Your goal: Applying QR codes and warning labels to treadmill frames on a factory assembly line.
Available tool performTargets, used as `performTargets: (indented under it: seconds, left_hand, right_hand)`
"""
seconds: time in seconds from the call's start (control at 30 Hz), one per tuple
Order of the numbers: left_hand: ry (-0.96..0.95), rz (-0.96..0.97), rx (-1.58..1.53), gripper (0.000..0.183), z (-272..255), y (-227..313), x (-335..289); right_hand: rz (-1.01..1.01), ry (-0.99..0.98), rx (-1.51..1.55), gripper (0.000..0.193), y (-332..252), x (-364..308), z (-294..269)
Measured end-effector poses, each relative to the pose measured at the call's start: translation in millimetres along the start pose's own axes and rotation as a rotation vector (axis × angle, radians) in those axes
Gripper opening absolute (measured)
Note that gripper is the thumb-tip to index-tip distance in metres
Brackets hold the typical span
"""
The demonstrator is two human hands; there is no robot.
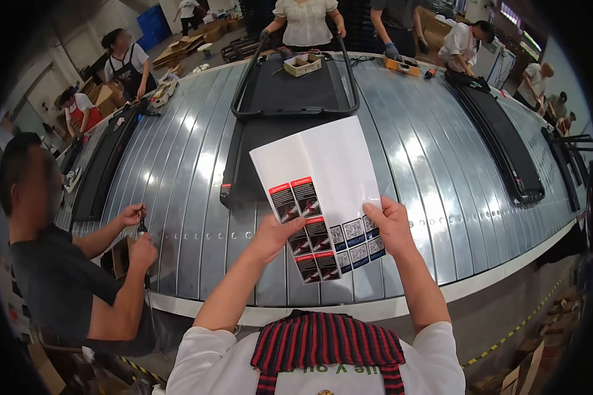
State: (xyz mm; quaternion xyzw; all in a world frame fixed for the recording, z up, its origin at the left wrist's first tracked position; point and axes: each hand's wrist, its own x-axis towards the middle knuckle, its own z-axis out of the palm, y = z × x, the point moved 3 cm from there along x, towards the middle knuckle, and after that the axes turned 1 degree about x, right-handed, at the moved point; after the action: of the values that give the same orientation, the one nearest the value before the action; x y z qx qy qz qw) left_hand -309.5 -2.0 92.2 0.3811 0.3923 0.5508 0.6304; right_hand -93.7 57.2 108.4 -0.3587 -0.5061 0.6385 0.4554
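Observation:
My left hand [278, 238] is closed on the lower left part of a sticker sheet [282, 163], its thumb lying over the labels. Red and black warning labels with small pictures fill the lower part of this sheet; its upper part is blank white. Overlapping it on the right is a second sticker sheet [339, 158], with dark blue labels bearing square codes along its bottom. My right hand [395, 225] pinches that sheet at its right edge, thumb on top. Both sheets are held up over the metal table, in front of a flat black unit [257, 148].
The slatted metal roller table [184, 151] curves across the view. A black handle frame [296, 113] stands beyond the sheets, near a small parts box [303, 64]. At left, a co-worker [66, 263] holds a screwdriver-like tool. Another long black unit [500, 141] lies at right.

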Motion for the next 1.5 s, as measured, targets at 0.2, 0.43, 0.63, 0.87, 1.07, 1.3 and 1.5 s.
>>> performTargets:
  seconds: [0.2,0.43,0.63,0.87,1.07,1.3,1.5]
  left_hand:
    - [-0.174,-0.063,0.274,0.036,-11,-1,-50]
    - [-0.282,-0.013,-0.004,0.035,1,-19,-68]
    - [-0.241,-0.009,-0.291,0.031,14,-25,-81]
    - [-0.18,0.057,-0.232,0.026,37,-19,-95]
    - [-0.11,0.018,-0.082,0.027,70,-31,-89]
    - [-0.174,0.138,-0.154,0.034,117,-35,-87]
    - [-0.157,0.175,-0.056,0.036,154,-31,-83]
  right_hand:
    - [-0.082,0.017,-0.274,0.022,-47,-48,18]
    - [-0.757,0.369,-1.082,0.037,-64,-96,50]
    - [-0.671,0.088,-0.93,0.034,-19,-123,77]
    - [-0.65,0.096,-0.709,0.029,-25,-125,77]
    - [-0.547,-0.019,-0.576,0.022,-28,-136,38]
    - [-0.445,-0.181,-0.386,0.017,-34,-139,-8]
    - [-0.539,-0.092,-0.451,0.015,-45,-145,-35]
